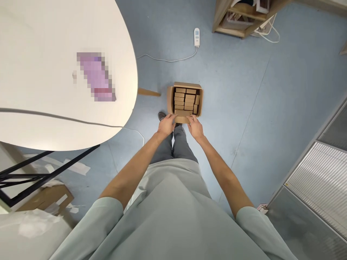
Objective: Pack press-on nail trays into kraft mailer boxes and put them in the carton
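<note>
Shirt: a grey-green shirt (168,213) is filling the lower middle of the view, closest to the camera, with dark grey trousers (180,146) showing beyond it.
Carton: an open brown carton (201,103) is sitting on the blue floor (230,79) just beyond the trousers, its flaps spreading outward.
Contents: small brown boxes (179,99) are filling it, mostly stacking in two columns, with a couple turned the other way along the right wall.
Left hand: the left hand (166,125) is touching the left end of the near flap (183,120); its fingers are curling, but I cannot tell whether they are clamping on it.
Right hand: the right hand (195,127) is touching the flap's right end, its fingers also curling; their grip I cannot tell either.
White surface: a round-edged white surface (54,29) is standing at upper left, carrying a pixelated purple item (96,77) and a cable (62,118).
White device: a small white device (196,37) is lying on the floor beyond the carton, its cord running left.
Shelf: a wooden shelf unit (230,31) is standing at the top right.
</note>
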`<action>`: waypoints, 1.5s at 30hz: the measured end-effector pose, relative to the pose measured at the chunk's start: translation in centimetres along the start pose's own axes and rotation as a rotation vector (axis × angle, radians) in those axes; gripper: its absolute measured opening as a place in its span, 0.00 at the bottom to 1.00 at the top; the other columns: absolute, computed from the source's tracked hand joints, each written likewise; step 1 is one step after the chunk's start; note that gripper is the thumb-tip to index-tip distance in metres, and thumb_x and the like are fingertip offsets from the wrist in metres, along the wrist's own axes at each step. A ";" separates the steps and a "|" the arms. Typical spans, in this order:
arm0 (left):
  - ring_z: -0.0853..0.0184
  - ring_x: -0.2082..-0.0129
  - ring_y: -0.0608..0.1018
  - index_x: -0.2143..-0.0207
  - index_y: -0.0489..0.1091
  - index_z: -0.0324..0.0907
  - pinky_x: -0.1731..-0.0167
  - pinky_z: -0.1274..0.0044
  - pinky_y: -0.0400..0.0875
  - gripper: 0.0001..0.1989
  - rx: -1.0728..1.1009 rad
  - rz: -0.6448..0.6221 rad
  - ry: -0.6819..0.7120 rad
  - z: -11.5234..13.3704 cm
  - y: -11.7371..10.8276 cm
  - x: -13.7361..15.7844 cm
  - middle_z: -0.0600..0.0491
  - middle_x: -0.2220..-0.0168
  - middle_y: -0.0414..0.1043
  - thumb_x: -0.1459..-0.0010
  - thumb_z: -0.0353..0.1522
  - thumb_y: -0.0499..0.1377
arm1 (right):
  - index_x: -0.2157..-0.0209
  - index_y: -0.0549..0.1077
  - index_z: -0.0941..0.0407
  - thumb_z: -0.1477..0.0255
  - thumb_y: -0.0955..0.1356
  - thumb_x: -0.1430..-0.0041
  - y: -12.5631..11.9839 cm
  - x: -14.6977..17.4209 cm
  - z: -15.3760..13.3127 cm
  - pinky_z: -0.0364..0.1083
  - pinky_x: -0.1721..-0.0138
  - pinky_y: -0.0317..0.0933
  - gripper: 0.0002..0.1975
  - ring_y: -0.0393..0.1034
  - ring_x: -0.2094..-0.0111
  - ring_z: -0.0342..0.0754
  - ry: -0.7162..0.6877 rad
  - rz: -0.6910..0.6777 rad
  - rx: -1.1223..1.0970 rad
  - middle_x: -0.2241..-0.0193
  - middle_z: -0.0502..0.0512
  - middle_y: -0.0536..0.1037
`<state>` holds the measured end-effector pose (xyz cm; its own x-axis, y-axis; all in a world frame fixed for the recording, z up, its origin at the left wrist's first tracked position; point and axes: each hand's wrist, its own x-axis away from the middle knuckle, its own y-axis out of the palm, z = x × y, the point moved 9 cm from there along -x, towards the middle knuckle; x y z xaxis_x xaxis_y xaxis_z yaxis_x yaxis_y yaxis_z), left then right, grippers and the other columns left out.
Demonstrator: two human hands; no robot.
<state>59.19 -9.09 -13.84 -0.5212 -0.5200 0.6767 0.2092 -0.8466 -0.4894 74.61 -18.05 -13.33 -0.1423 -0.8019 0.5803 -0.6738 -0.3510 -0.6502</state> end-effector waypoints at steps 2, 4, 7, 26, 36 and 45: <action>0.52 0.43 0.80 0.28 0.68 0.44 0.39 0.63 0.75 0.32 0.011 0.008 -0.029 -1.2 0.5 -1.6 0.43 0.34 0.71 0.34 0.27 0.58 | 0.32 0.69 0.53 0.79 0.62 0.29 0.8 -2.2 0.4 0.57 0.43 0.76 0.26 0.74 0.41 0.58 0.007 -0.012 0.039 0.34 0.64 0.69; 0.53 0.43 0.81 0.28 0.67 0.44 0.39 0.63 0.75 0.33 0.044 0.028 -0.054 -2.5 1.2 -3.3 0.42 0.34 0.71 0.35 0.26 0.59 | 0.33 0.69 0.53 0.80 0.62 0.29 2.0 -4.5 1.1 0.56 0.44 0.76 0.26 0.75 0.43 0.58 0.024 -0.026 0.059 0.35 0.64 0.69; 0.54 0.46 0.82 0.29 0.68 0.43 0.38 0.63 0.75 0.33 0.111 0.050 -0.086 -4.6 2.8 -6.2 0.42 0.35 0.73 0.36 0.25 0.60 | 0.34 0.70 0.55 0.81 0.62 0.30 4.5 -7.9 2.7 0.56 0.43 0.75 0.25 0.76 0.44 0.57 0.054 -0.049 0.077 0.36 0.66 0.69; 0.59 0.36 0.80 0.34 0.73 0.41 0.33 0.70 0.69 0.27 0.379 -0.119 -0.313 -18.7 15.5 -19.4 0.43 0.37 0.79 0.34 0.25 0.60 | 0.36 0.72 0.57 0.86 0.59 0.34 20.5 -19.0 11.9 0.56 0.38 0.71 0.29 0.77 0.46 0.57 0.256 -0.254 0.041 0.37 0.67 0.72; 0.58 0.36 0.80 0.34 0.74 0.39 0.35 0.73 0.69 0.24 0.316 -0.131 -0.366 -17.5 12.9 -15.8 0.41 0.36 0.79 0.31 0.27 0.59 | 0.31 0.68 0.61 0.82 0.63 0.31 17.0 -17.1 9.0 0.51 0.32 0.65 0.28 0.72 0.35 0.56 0.287 -0.260 0.057 0.31 0.69 0.69; 0.60 0.41 0.83 0.40 0.77 0.40 0.38 0.72 0.72 0.20 0.365 -0.014 -0.321 -11.8 6.4 -7.5 0.43 0.42 0.83 0.33 0.29 0.60 | 0.38 0.76 0.59 0.82 0.67 0.31 8.8 -9.2 3.8 0.49 0.35 0.66 0.22 0.76 0.39 0.54 0.223 -0.202 0.070 0.39 0.66 0.79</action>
<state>54.64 -9.23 -28.53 -0.2569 -0.4684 0.8454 0.5102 -0.8086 -0.2930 72.75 -15.57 -26.30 -0.1716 -0.5891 0.7896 -0.6539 -0.5313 -0.5386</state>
